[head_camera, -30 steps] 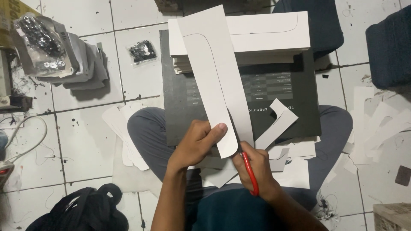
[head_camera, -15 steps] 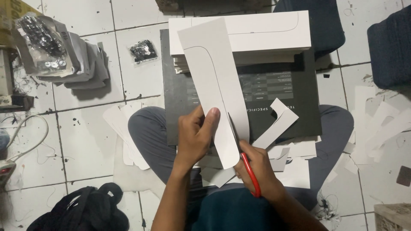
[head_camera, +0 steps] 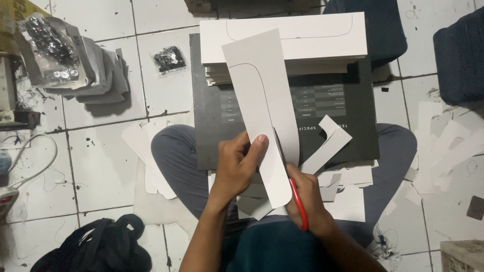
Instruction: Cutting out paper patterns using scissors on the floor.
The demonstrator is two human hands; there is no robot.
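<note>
Far to the left of the hands, a heap of grey pouches (head_camera: 75, 65) is seen on the tiled floor (head_camera: 101, 166). The left hand (head_camera: 237, 166) is closed on a long white card piece (head_camera: 262, 111), thumb on top, pinching its rounded lower end. The card's long axis runs away from the hands, up and slightly left, over a black board (head_camera: 348, 106) held on the lap. The right hand (head_camera: 307, 201) is wrapped around red-handled scissors (head_camera: 298, 204), set just right of the left hand at the card's right edge beside a drawn curve. An offcut strip (head_camera: 327, 143) lies just beyond the right hand.
</note>
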